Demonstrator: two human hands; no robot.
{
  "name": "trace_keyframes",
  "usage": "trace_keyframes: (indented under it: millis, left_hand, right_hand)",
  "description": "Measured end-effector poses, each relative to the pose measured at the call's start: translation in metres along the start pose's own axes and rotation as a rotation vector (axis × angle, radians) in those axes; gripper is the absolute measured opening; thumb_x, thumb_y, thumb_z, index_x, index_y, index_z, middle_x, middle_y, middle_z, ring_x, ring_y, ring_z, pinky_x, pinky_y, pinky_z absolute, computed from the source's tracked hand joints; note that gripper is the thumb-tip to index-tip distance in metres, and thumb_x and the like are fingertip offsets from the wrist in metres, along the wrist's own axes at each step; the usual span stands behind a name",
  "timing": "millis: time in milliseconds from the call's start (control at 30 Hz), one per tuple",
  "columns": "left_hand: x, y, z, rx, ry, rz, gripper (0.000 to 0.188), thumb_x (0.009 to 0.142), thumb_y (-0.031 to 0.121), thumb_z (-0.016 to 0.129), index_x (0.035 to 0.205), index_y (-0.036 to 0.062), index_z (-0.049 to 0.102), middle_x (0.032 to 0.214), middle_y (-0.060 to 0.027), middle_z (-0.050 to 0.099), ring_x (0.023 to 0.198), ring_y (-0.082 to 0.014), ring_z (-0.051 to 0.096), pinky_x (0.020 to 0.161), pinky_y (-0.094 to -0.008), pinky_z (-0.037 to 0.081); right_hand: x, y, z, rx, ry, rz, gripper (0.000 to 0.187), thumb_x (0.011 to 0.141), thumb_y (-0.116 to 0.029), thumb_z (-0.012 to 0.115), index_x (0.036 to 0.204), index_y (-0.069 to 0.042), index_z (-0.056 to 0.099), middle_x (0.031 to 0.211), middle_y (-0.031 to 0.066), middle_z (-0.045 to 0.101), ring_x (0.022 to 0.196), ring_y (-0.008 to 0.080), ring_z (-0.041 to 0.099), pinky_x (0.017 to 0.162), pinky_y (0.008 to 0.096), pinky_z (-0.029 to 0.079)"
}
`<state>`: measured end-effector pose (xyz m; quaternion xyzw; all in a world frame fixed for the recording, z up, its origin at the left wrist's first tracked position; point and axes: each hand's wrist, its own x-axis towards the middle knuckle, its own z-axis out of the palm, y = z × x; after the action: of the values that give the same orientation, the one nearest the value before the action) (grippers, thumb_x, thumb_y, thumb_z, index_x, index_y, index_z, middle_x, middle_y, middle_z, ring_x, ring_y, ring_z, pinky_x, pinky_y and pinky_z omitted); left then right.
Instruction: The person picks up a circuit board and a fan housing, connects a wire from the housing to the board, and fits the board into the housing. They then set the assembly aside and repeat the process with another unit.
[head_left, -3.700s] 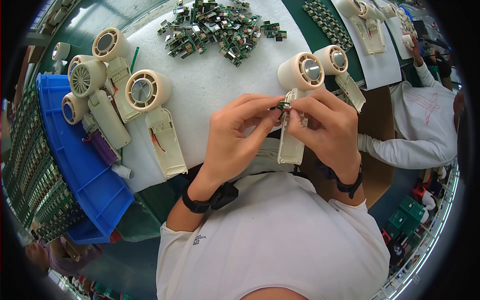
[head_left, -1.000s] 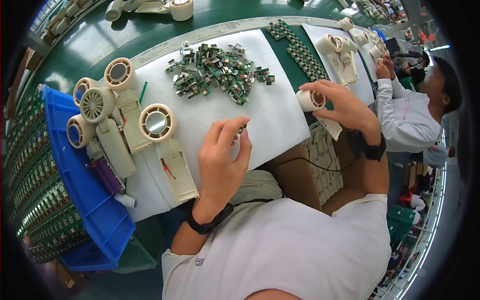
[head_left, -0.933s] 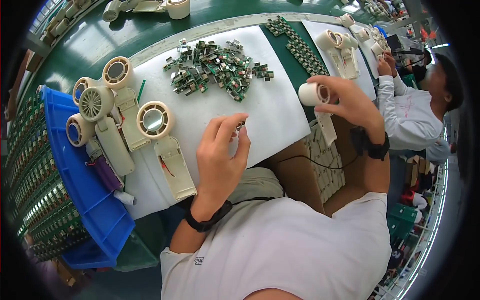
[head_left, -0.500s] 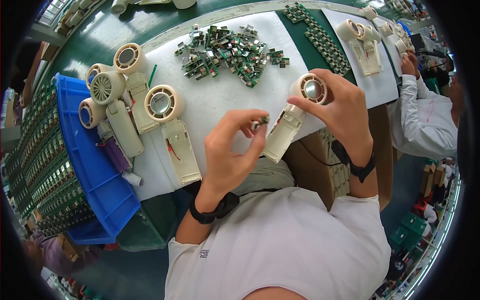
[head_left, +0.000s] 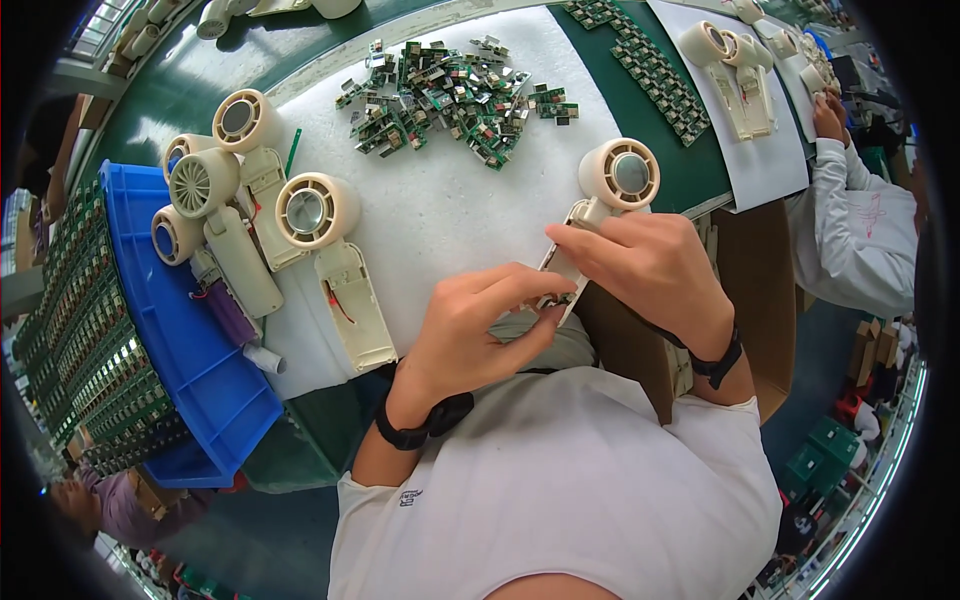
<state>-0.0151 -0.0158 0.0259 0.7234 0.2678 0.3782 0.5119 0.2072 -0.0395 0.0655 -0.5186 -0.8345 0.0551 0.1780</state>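
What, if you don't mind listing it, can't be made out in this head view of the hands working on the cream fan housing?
- The small part at the left hand: its fingertips cover it.
- The handle of the fan housing: the right hand hides most of it.
- The green circuit boards: too small to tell apart.
- The blue bin: its far end is bent and dim at the fisheye rim.

Assembly line in a factory: fan shells (head_left: 312,236), heap of circuit boards (head_left: 452,97), blue bin (head_left: 190,360), co-worker (head_left: 850,225) alongside.
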Motion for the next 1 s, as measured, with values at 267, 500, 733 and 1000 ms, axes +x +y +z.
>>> trace_keyframes:
  millis: [267,500,733,1000]
  left_hand:
    - [-0.001,-0.002,0.002,0.050,0.001,0.004,0.029,0.077,-0.006,0.076,0.103,0.0056,0.075,0.083,-0.0065,0.072,0.064,-0.0134,0.061,0.061,-0.0269,0.051]
    - [-0.002,-0.002,0.003,0.039,0.020,0.018,0.029,0.076,-0.006,0.076,0.103,0.0058,0.075,0.082,-0.0064,0.072,0.064,-0.0129,0.061,0.061,-0.0268,0.050]
    - [-0.002,-0.002,0.003,0.036,0.015,0.012,0.029,0.077,-0.007,0.075,0.103,0.0062,0.075,0.082,-0.0064,0.071,0.063,-0.0122,0.060,0.060,-0.0266,0.050]
    - [-0.003,-0.001,0.004,0.064,0.025,-0.015,0.030,0.077,-0.007,0.076,0.103,0.0067,0.075,0.082,-0.0055,0.071,0.063,-0.0114,0.060,0.060,-0.0266,0.050]
  right_hand:
    - [-0.001,0.007,0.006,-0.082,0.042,-0.195,0.045,0.075,-0.008,0.074,0.119,-0.013,0.074,0.065,-0.0020,0.047,0.056,0.0135,0.050,0.049,0.0303,0.043]
    - [-0.008,0.015,0.014,-0.077,0.134,-0.274,0.049,0.071,-0.007,0.077,0.120,-0.011,0.075,0.063,-0.0026,0.037,0.055,0.0113,0.044,0.048,0.0287,0.038]
    - [-0.013,0.017,0.018,-0.117,0.177,-0.291,0.049,0.070,-0.008,0.079,0.119,-0.011,0.076,0.063,-0.0031,0.034,0.054,0.0109,0.043,0.047,0.0282,0.036]
    - [-0.014,0.019,0.016,-0.064,0.240,-0.233,0.034,0.078,-0.004,0.081,0.111,-0.010,0.077,0.060,-0.0048,0.045,0.051,0.0101,0.045,0.047,0.0276,0.037]
